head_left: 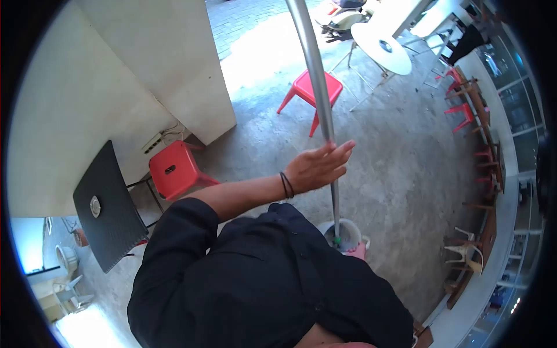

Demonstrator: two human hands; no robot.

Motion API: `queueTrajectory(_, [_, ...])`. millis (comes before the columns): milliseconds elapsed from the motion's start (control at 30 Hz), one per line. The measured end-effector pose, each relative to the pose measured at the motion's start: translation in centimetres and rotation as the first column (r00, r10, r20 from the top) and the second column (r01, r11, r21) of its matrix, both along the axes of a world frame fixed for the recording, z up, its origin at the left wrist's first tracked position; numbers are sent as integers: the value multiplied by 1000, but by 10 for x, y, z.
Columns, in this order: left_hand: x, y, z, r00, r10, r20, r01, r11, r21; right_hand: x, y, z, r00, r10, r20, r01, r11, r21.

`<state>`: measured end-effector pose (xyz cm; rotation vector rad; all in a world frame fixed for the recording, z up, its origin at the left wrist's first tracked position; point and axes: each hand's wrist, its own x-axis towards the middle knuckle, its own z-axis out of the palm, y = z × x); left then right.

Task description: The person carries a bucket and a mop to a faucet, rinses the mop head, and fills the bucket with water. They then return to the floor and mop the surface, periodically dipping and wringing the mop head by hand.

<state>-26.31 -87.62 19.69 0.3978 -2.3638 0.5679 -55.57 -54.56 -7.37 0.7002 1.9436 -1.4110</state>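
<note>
The fingers [343, 149] of our left hand [316, 169] are outstretched, unclamped, across the long silver metal pole [316, 64], contact unclear. The pole stands in a round whitish bucket [354, 225]. We seem to be taking hold; the next move calls for closing around it.

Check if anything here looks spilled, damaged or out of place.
Nothing stands out: the pole reaches down into the bucket, the nearby red stools stand upright, and I see no spill on the visible floor.
</note>
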Motion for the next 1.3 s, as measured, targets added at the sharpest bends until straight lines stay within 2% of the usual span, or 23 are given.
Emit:
queueTrajectory(67, [-7,-67,9,999,31,-13,-31,999,-7,-23,-91,15,981,29,190,-36,999,37])
queueTrajectory(167, [-14,-170,28,990,130,-46,-130,991,-10,-54,-207,25,978,126,165,-127,992,-3])
queueTrajectory(200, [-15,-209,34,989,128,-78,-129,992,-6,-63,-247,37,974,155,163,-153,988,-29])
queueTrajectory(267, [-18,-288,51,985,96,-144,-96,995,8,-76,-325,54,961,271,49,-261,952,-159])
queueTrajectory(333, [-19,-369,75,984,79,-162,-81,997,-2,-79,-410,84,956,291,-17,-288,932,-221])
queueTrajectory(433, [-17,-476,104,981,111,-160,-123,990,-65,-64,-508,129,952,298,-66,-305,921,-242])
queueTrajectory(467, [-18,-516,110,972,97,-212,-120,988,-97,-55,-544,148,950,302,-77,-311,920,-239])
queueTrajectory(567, [-23,-627,126,967,65,-245,-66,998,5,-61,-643,164,922,367,-125,-387,894,-226])
queueTrajectory(633, [-24,-685,134,944,225,-241,-262,956,-130,-51,-688,191,916,383,-118,-399,896,-195])
queueTrajectory(700, [-18,-741,140,948,170,-269,-200,976,-88,-53,-743,210,889,439,-128,-457,866,-203])
queueTrajectory(767, [-13,-806,140,939,158,-305,-208,968,-138,-54,-807,216,862,484,-151,-507,833,-221])
queueTrajectory(833, [1,-860,142,942,229,-247,-267,954,-133,-61,-873,223,850,511,-126,-526,815,-243])
queueTrajectory(900, [21,-896,139,936,193,-295,-249,954,-167,-59,-926,228,821,559,-120,-570,784,-247])
queueTrajectory(1000, [50,-966,119,904,353,-242,-389,914,-118,-64,-1025,223,739,661,-130,-673,714,-191])
queueTrajectory(1067, [64,-1001,110,841,514,-171,-536,835,-125,-74,-1100,218,706,698,-120,-708,689,-157])
queueTrajectory(1133, [87,-1028,102,813,544,-206,-565,823,-54,-72,-1136,225,688,716,-117,-726,681,-95])
queueTrajectory(1167, [91,-1045,95,764,612,-205,-627,779,-12,-74,-1172,223,676,728,-113,-737,670,-90])
queueTrajectory(1233, [100,-1076,84,690,686,-232,-706,708,-8,-73,-1231,214,667,740,-81,-745,663,-76])
queueTrajectory(1300, [107,-1118,65,612,755,-235,-780,626,-22,-68,-1302,207,631,764,-132,-774,633,-34])
